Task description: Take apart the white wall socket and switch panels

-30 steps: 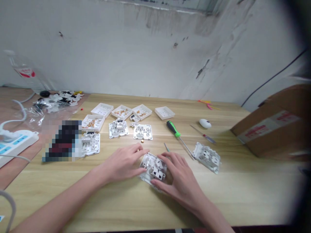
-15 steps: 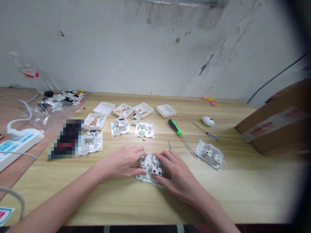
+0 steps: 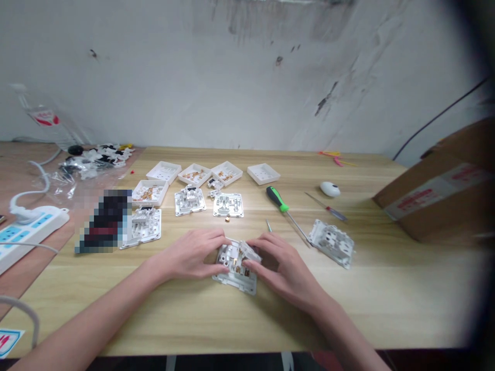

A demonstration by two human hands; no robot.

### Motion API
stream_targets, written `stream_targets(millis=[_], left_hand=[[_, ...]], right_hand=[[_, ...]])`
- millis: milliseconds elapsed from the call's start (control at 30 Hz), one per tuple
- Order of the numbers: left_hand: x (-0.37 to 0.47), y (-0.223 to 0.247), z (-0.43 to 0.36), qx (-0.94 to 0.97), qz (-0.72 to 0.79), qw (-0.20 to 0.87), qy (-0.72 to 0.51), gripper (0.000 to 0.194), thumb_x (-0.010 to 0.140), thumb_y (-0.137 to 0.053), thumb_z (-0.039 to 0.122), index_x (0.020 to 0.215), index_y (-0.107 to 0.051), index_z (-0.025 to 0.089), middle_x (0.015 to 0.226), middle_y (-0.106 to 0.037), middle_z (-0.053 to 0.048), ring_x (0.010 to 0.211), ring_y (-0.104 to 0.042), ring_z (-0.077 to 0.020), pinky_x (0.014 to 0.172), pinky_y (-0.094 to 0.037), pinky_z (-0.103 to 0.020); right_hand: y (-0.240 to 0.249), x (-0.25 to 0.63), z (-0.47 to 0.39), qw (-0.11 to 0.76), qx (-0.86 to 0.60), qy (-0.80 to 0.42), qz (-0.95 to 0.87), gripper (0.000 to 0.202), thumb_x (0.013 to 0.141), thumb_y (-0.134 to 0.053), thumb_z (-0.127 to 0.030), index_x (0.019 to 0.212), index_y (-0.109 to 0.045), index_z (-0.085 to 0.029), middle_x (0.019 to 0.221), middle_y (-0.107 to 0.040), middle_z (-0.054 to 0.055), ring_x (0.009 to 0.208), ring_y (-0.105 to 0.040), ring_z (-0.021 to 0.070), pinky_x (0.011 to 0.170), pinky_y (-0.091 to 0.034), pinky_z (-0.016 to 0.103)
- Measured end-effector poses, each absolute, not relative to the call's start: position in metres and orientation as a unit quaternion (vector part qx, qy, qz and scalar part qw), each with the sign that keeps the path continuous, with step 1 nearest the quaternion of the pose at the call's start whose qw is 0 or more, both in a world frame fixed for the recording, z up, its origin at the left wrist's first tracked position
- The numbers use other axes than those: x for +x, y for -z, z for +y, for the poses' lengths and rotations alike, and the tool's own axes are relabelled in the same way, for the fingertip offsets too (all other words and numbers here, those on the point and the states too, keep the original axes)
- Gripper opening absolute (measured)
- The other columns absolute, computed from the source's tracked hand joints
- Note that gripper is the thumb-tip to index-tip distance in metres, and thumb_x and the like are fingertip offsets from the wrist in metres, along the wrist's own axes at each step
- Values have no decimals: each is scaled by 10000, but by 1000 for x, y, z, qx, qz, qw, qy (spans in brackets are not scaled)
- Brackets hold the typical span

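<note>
On the table in front of me lies a white wall socket panel (image 3: 235, 281), its back side up, with brass contacts showing in its middle. My left hand (image 3: 192, 254) is closed on the panel's left side, thumb near and fingers at the far edge. In my right hand (image 3: 285, 269) a white socket cover piece (image 3: 250, 251) is pinched between thumb and fingers. The cover piece is tilted up, raised off the panel at one side; whether its other side still touches cannot be seen. A small brass piece (image 3: 227, 219) lies just beyond the panel.
A green-black screwdriver (image 3: 277, 199), a thinner screwdriver (image 3: 335, 213) and another socket panel (image 3: 332, 243) lie to the right. Farther back are white trays (image 3: 263, 174), some with brass parts, and more panels (image 3: 228, 205). A cardboard box (image 3: 436, 196) stands right, a power strip (image 3: 34, 226) left.
My right hand has tipped the cover piece up from the panel, exposing brass contacts beneath. My left hand stays at the panel's left side.
</note>
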State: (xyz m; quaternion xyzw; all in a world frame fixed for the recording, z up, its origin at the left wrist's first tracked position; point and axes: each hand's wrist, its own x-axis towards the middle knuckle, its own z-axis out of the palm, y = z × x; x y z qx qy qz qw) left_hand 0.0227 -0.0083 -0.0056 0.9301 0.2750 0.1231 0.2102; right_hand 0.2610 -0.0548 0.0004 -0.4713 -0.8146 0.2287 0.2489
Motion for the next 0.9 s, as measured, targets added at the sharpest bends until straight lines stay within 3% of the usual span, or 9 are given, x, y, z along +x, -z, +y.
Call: stream_targets(millis=[333,433,600,733,800,900], left_hand=[[20,2,-6,921,295,228,-113,406,818,-628,439,1127,-560,183,972,-599,-48,880,-576,-198,745,-439,-296],[16,-1,-5,919,302,228,-114,379,810,-628,450,1071,-561,183,991,-605,-46,899,-577,-198,758,-435,-299],[8,-2,-2,919,320,203,-108,397,789,-622,526,979,-556,184,965,-595,-42,855,-568,-199,702,-421,-289],[9,-3,-3,923,325,177,-105,407,790,-618,538,976,-556,182,971,-583,-49,845,-563,-199,692,-427,-292],[10,-5,-4,925,324,166,-107,396,807,-616,508,1020,-555,180,1033,-581,-64,899,-566,-210,731,-446,-310],[10,-9,-6,930,296,178,-126,499,797,-647,488,1175,-515,191,1199,-550,-88,1075,-535,-235,872,-450,-358]], right_hand=[[2,267,-29,321,-567,-244,-718,284,930,-463,-373,1045,-647,-189,846,-699,52,743,-623,182,684,-479,313],[4,270,-13,292,-576,-209,-734,278,921,-471,-352,1036,-663,-187,833,-695,50,727,-617,181,678,-478,318],[5,276,-11,222,-556,-17,-801,285,922,-461,-342,1059,-651,-179,967,-650,100,955,-584,248,823,-448,398],[6,290,-31,151,-620,73,-767,337,911,-457,-428,1080,-618,-185,915,-653,84,831,-623,248,632,-452,342],[9,295,-41,104,-623,77,-771,296,913,-444,-375,1074,-611,-190,917,-668,79,790,-643,242,551,-426,316],[15,300,-50,95,-609,68,-785,272,899,-412,-236,1087,-605,-198,960,-686,79,789,-659,227,556,-435,304]])
